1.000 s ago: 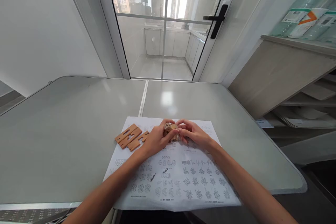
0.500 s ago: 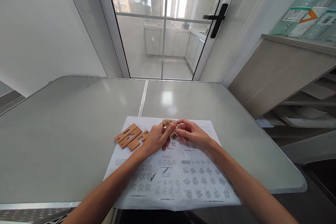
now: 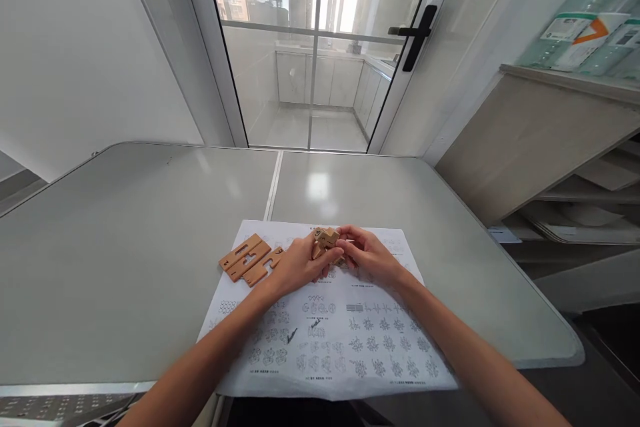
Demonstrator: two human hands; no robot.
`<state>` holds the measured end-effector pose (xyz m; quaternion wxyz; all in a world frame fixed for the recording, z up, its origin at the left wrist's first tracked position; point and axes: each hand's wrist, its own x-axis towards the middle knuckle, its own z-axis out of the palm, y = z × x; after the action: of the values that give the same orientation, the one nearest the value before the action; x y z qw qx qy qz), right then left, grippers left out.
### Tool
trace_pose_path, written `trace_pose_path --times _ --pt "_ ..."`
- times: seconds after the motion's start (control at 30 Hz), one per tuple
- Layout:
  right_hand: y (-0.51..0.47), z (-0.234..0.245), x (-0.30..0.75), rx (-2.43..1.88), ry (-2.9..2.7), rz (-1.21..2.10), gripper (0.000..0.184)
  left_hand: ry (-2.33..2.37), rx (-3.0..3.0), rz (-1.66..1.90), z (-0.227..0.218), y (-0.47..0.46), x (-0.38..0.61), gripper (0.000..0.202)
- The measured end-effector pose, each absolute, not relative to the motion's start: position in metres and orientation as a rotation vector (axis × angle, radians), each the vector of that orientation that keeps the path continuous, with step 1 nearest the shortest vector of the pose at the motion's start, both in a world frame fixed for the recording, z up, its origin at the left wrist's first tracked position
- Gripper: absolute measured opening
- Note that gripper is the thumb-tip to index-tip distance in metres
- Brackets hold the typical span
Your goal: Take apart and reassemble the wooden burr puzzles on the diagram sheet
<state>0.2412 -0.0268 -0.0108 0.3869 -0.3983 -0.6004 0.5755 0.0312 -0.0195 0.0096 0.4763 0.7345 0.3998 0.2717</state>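
Between my two hands is a cluster of notched wooden puzzle pieces, with dark markings on their faces. My left hand is closed around its left side, thumb across the near face. On the right, my right hand pinches the cluster with thumb and fingers. Part of the cluster is hidden behind the fingers. Left of my left hand lie several flat wooden pieces with cut-out slots and numbers. Under everything is a white instruction sheet printed with line drawings.
The grey table has a seam and a rounded right corner. Beyond its far edge stands a glass door with a black handle. At the right, a shelf unit carries plastic bottles on top.
The wooden cluster has been turned between my hands, so different faces show. My left thumb has shifted lower and to the right. The flat pieces have stayed put.
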Motion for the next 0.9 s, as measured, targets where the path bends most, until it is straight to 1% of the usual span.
trace_pose_path --times 0.17,0.43,0.67,0.9 --pt "-0.025 -0.015 0.243 -0.989 -1.491 1.475 0.043 1.012 1.86 0.597 0.008 -0.019 0.032 0.043" --pt "-0.025 -0.006 0.24 -1.061 -1.421 1.414 0.045 1.039 1.754 0.788 0.009 -0.019 0.034 0.041" --pt "-0.026 -0.005 0.241 -1.08 -1.438 1.435 0.041 1.009 1.731 0.815 0.008 -0.018 0.034 0.039" --pt "-0.026 -0.006 0.243 -1.117 -1.494 1.454 0.044 1.01 1.708 0.819 0.008 -0.019 0.034 0.039"
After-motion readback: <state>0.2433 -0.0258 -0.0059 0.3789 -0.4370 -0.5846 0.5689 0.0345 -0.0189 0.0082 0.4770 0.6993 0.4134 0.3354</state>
